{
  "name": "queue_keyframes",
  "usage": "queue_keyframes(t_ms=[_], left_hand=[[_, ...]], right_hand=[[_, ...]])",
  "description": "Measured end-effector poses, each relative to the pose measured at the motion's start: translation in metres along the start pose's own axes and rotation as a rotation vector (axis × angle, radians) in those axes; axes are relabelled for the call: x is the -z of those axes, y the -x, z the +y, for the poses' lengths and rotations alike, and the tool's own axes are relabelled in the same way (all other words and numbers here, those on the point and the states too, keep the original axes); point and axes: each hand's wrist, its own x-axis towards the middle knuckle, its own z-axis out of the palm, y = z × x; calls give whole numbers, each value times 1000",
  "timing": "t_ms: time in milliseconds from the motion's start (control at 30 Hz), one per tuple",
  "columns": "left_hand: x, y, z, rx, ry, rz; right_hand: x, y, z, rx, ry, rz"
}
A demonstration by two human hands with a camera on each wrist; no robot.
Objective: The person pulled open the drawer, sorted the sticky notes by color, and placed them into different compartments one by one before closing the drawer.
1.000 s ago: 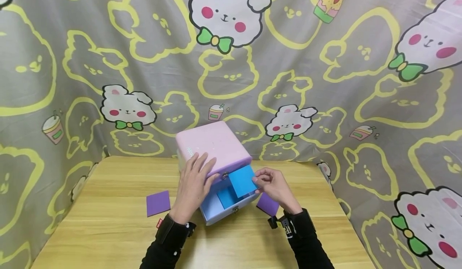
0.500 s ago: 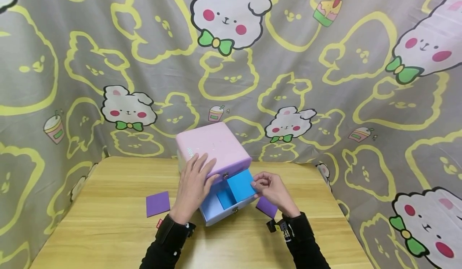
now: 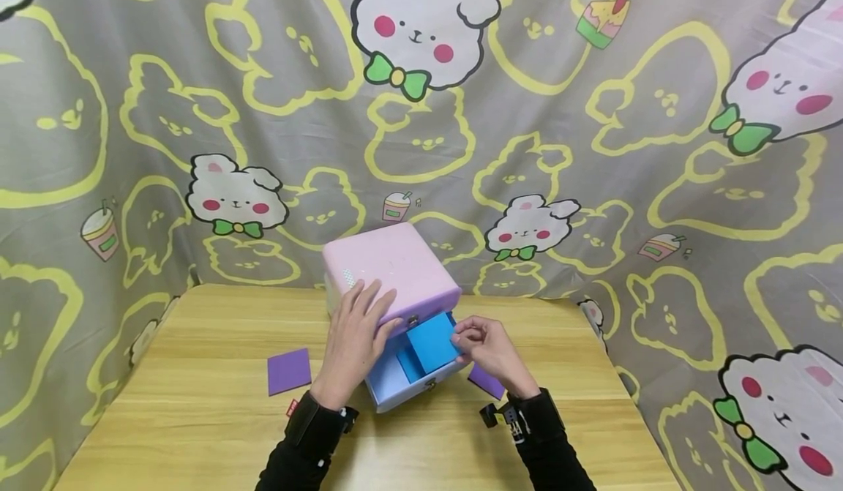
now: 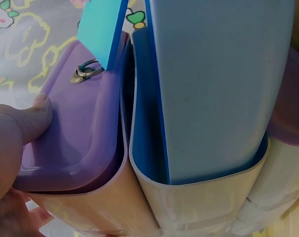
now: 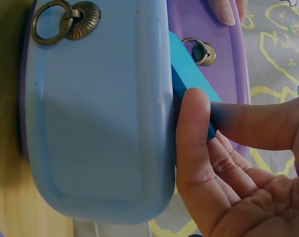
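A small chest of drawers with a pink top point(image 3: 395, 260) stands mid-table, turned at an angle. Its light blue drawer point(image 3: 393, 394) is pulled out; the purple drawer front point(image 4: 83, 118) above is closed. My left hand point(image 3: 352, 341) rests spread on the top's near left corner, thumb against the purple front. With thumb and fingertips, my right hand point(image 3: 490, 348) pinches the right edge of a flat blue square point(image 3: 431, 341). The square slants over the open drawer, partly within its right side. Another blue surface point(image 3: 410, 363) shows below it inside the drawer; how many pieces lie there is hidden.
One flat purple square point(image 3: 289, 372) lies on the wooden table point(image 3: 197, 418) left of the chest. A second purple square point(image 3: 485, 381) lies to the right, partly covered by my right hand. Both drawer fronts carry brass ring pulls point(image 5: 81, 19). A patterned curtain point(image 3: 421, 147) stands behind.
My right hand has moved slightly left and the blue square with it, lower and further into the open drawer. The left hand and the chest have stayed in place.
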Motion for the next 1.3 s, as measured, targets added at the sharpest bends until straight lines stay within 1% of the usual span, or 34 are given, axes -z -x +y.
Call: queue_keyframes(t_ms=[167, 367, 600, 867, 1300], left_hand=[[1, 0, 1, 5, 0, -9], [0, 0, 0, -7, 2, 15], [1, 0, 2, 2, 6, -5], [2, 0, 1, 6, 7, -15], [2, 0, 2, 14, 11, -21]], right_hand=[[-3, 0, 0, -5, -11, -15], [-5, 0, 0, -2, -13, -23], [-11, 0, -1, -23, -26, -37], [-15, -1, 0, -27, -39, -57], [-20, -3, -1, -30, 24, -39]])
